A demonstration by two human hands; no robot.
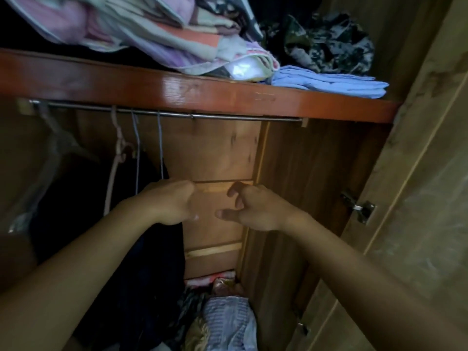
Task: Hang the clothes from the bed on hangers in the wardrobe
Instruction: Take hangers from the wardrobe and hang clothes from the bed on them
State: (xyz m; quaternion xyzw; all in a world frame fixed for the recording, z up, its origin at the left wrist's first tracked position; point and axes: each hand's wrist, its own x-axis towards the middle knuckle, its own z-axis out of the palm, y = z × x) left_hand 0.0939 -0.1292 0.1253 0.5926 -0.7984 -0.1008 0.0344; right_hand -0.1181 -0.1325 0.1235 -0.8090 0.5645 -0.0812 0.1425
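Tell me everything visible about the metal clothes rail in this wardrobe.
The clothes rail is a thin, shiny metal bar running horizontally just under the reddish wooden shelf, its ends set in small pale brackets. A join shows near its middle. Several hangers hook over its left part, among them a pink hanger and two thin wire ones; dark clothes hang there. Its right part is bare. Neither hand touches it.
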